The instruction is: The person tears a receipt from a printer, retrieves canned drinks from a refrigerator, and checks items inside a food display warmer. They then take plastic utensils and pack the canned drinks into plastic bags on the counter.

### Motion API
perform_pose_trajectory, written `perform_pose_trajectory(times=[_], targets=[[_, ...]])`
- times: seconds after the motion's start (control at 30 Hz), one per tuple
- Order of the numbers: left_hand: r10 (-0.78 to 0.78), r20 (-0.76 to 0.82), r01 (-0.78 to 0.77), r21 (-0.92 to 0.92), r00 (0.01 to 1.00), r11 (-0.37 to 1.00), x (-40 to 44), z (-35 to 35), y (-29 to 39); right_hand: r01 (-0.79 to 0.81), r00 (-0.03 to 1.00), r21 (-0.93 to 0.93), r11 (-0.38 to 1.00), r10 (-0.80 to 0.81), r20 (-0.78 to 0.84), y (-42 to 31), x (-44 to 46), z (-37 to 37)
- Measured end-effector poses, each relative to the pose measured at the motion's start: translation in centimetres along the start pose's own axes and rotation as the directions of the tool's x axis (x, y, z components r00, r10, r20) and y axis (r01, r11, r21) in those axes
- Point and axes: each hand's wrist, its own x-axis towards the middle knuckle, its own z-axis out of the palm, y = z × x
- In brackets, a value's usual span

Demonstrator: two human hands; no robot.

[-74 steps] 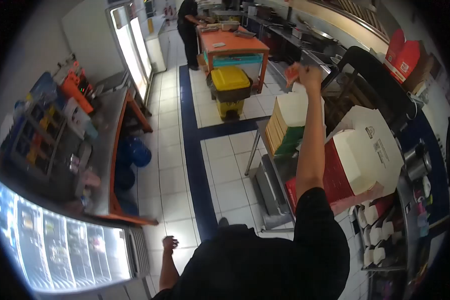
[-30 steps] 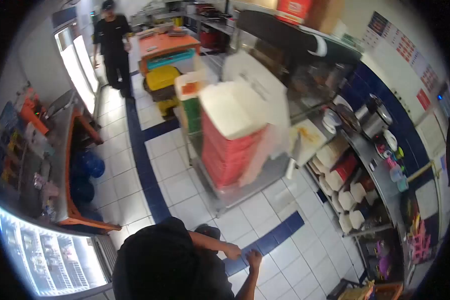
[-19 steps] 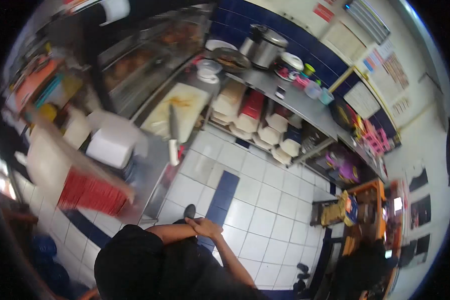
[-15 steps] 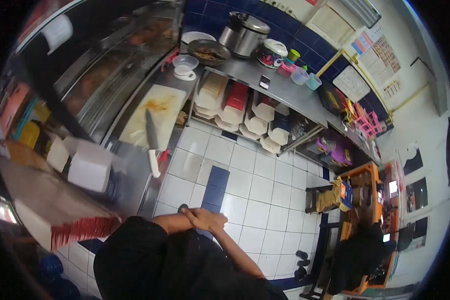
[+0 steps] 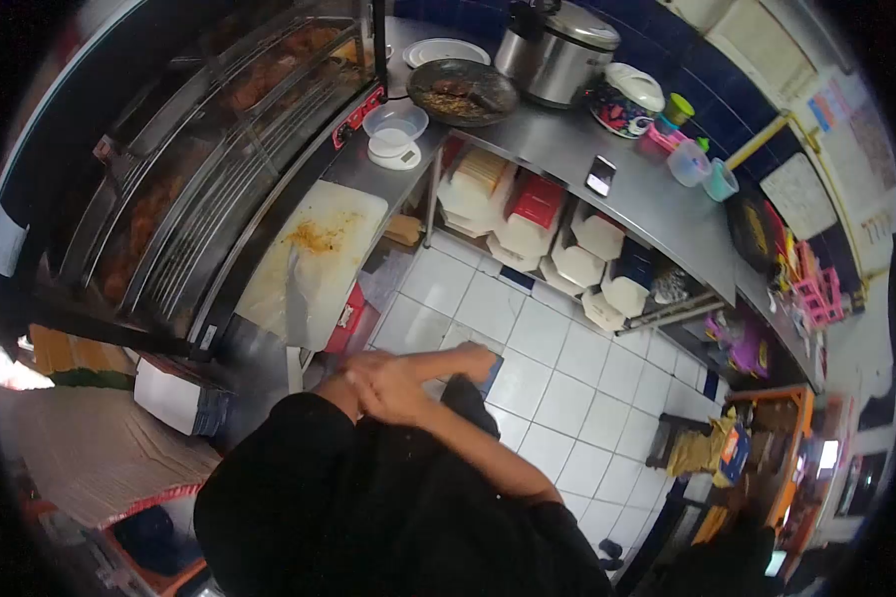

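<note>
My right hand (image 5: 383, 388) is wrapped around my left forearm in front of my black shirt. Beyond that grip my left hand (image 5: 478, 364) reaches out over the floor; its fingers are too indistinct to make out. Close to my arms, on the steel counter, lies a white cutting board (image 5: 343, 224) stained with orange-brown residue. A large knife (image 5: 297, 303) rests on the board, its white handle toward me, and neither hand touches it. Behind the board sits a white kitchen scale (image 5: 395, 157) with a clear plastic bowl (image 5: 396, 124).
A glass food warmer (image 5: 209, 179) holding fried food stands left. On the back counter are a wok (image 5: 463, 95), a rice cooker (image 5: 567, 55) and a phone (image 5: 600, 176), above stacked food boxes (image 5: 577, 261). Cardboard (image 5: 110, 448) is at lower left. A dark-clothed person (image 5: 712, 557) is lower right.
My view has turned, so the counter and shelves sit farther right and more of the food warmer shows. My right hand stays around my left forearm, and more of that forearm shows beyond it.
</note>
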Motion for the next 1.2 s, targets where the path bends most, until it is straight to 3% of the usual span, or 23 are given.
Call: perform_pose_trajectory(times=[0.03,0.1,0.17,0.27,0.37,0.4,0.43,0.47,0.57,0.6,0.63,0.7,0.73,0.77,0.8,0.83,0.87,0.97,1.07,1.1,1.13,1.2], targets=[[-0.074,-0.005,0.074,-0.016,0.997,0.997,0.6,-1.9,-0.3,-0.021,1.000,-0.130,0.991,0.021,-0.006,2.8,-0.6,-1.3],[-0.112,-0.197,0.081,-0.159,0.974,0.984,-0.1,-5.4,-1.2,-0.081,0.996,-0.141,0.987,0.085,0.019,8.5,-0.9,-5.2],[-0.126,-0.304,0.060,-0.216,0.944,0.975,0.7,-8.0,-3.1,-0.233,0.930,-0.382,0.894,0.320,0.182,8.8,0.1,-12.6],[-0.049,-0.289,-0.008,-0.195,0.956,0.981,2.7,-10.6,-4.5,-0.313,0.917,-0.305,0.899,0.370,0.150,14.8,-0.4,-16.4],[-0.072,-0.185,0.024,-0.251,0.980,0.968,6.2,-12.6,-2.3,-0.237,0.901,-0.245,0.940,0.307,0.307,17.8,1.0,-16.7],[-0.170,-0.127,0.127,-0.294,0.977,0.947,7.1,-15.4,-0.4,-0.211,0.884,-0.259,0.943,0.297,0.360,18.3,2.1,-16.8],[-0.266,-0.077,0.229,-0.322,0.961,0.919,8.6,-17.8,0.5,-0.189,0.897,-0.160,0.969,0.237,0.374,17.8,3.5,-17.6],[-0.189,-0.184,0.130,-0.292,0.965,0.947,11.8,-15.7,-1.3,-0.162,0.909,-0.058,0.985,0.171,0.379,16.3,5.0,-18.5],[-0.009,-0.159,-0.023,-0.200,0.987,0.980,17.0,-17.1,-1.7,-0.028,0.977,0.212,0.977,-0.018,0.213,14.0,8.8,-20.6],[0.020,-0.101,-0.046,-0.266,0.995,0.963,18.2,-17.8,-1.8,0.051,0.989,0.277,0.960,-0.086,0.117,14.3,9.9,-21.0],[0.063,-0.037,-0.071,-0.328,0.997,0.942,19.4,-18.8,-1.5,0.135,0.989,0.315,0.939,-0.146,0.012,15.0,10.4,-21.6],[0.173,0.085,-0.119,-0.443,0.981,0.889,23.2,-21.2,0.4,0.045,0.996,0.226,0.973,-0.060,0.060,17.3,10.9,-24.0],[0.207,0.263,0.011,-0.641,0.942,0.767,25.3,-21.0,1.3,0.005,0.996,0.181,0.984,-0.022,0.091,18.3,10.9,-25.8],[0.278,0.311,0.057,-0.752,0.909,0.657,26.1,-21.7,3.4,-0.014,1.000,0.226,0.974,0.015,-0.002,18.7,11.3,-27.7],[0.438,0.295,-0.045,-0.786,0.849,0.617,26.6,-22.3,5.9,-0.015,0.994,0.280,0.960,0.044,-0.098,18.4,11.9,-29.4],[0.511,0.365,0.046,-0.845,0.779,0.533,25.8,-23.6,9.6,-0.001,0.979,0.343,0.939,0.070,-0.189,18.0,12.2,-30.7],[0.582,0.478,0.048,-0.797,0.658,0.602,24.6,-26.7,13.4,0.049,0.965,0.324,0.945,0.039,-0.258,18.4,12.4,-32.0],[0.702,0.614,0.037,-0.761,0.360,0.647,23.1,-29.5,20.9,-0.105,0.965,0.359,0.928,0.183,-0.190,17.9,12.0,-37.7],[0.831,0.555,-0.239,-0.805,0.017,0.543,24.4,-28.5,24.1,0.031,0.913,0.312,0.950,0.100,-0.395,17.6,9.1,-43.2],[0.822,0.570,-0.242,-0.799,-0.011,0.550,25.6,-28.6,24.6,0.085,0.881,0.275,0.958,0.057,-0.471,17.6,7.5,-44.9],[0.813,0.580,-0.246,-0.796,-0.046,0.554,26.8,-28.6,25.3,0.032,0.896,0.300,0.953,0.106,-0.431,18.4,5.3,-46.2],[0.791,0.607,-0.255,-0.780,-0.085,0.571,30.2,-28.7,27.4,-0.016,0.887,0.542,0.840,0.263,-0.381,19.4,-0.3,-49.1]])
